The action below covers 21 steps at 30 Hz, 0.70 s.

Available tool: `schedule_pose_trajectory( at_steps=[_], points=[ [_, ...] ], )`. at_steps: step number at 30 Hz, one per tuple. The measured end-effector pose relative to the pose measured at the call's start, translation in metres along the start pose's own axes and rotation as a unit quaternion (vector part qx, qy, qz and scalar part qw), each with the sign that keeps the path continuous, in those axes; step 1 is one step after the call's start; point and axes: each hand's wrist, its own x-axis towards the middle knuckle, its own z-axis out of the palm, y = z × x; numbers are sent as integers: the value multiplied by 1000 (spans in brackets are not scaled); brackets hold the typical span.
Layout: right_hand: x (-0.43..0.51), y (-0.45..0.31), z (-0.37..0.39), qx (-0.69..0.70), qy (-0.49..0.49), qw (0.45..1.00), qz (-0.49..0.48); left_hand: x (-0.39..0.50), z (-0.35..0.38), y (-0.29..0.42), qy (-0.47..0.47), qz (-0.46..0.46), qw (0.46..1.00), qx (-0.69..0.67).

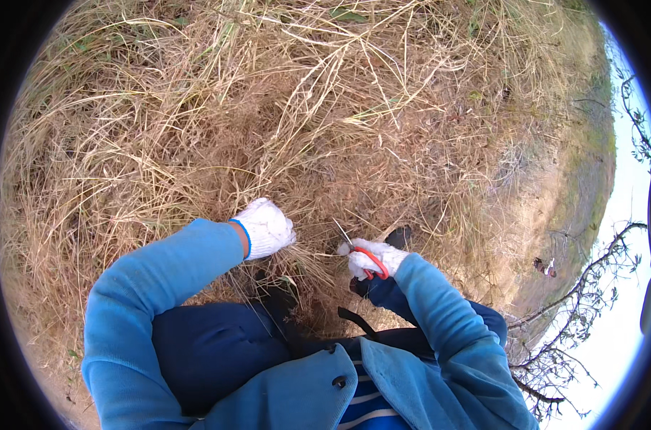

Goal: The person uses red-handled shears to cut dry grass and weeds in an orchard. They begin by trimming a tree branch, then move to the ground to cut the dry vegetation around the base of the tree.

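My left hand [266, 228], in a white knit glove with a blue cuff, is closed around dry grass stalks [304, 263] that fan out below and beside the fist. The fingers themselves are mostly turned out of sight. To its right, my right hand [373, 257], also in a white glove, holds scissors with red handles [380, 264]. Their metal blades [342, 231] point up and left, towards the left hand, with a gap between tips and glove. Whether the blades are apart is hard to tell.
Dry, tangled grass [207, 123] covers the ground, with long pale seed stalks [325, 70] lying across it. My bent legs in dark blue trousers [212, 344] are close below the hands. Bare branches [578, 293] rise at the right, near a distant person [545, 267].
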Motion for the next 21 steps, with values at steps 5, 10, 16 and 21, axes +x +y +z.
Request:
schedule_pose_trajectory(
  at_steps=[5,10,16,21],
  points=[
    [41,-3,9,148,-58,987,-16,-48,1,-21,64,-9,998,25],
    [82,-30,24,226,-6,974,-20,-79,15,-28,91,-53,987,123],
    [59,-63,35,127,63,990,-19,-99,32,-29,69,-77,978,180],
    [38,-57,32,-63,4,998,15,-102,84,-65,104,-106,987,57]
  ],
)
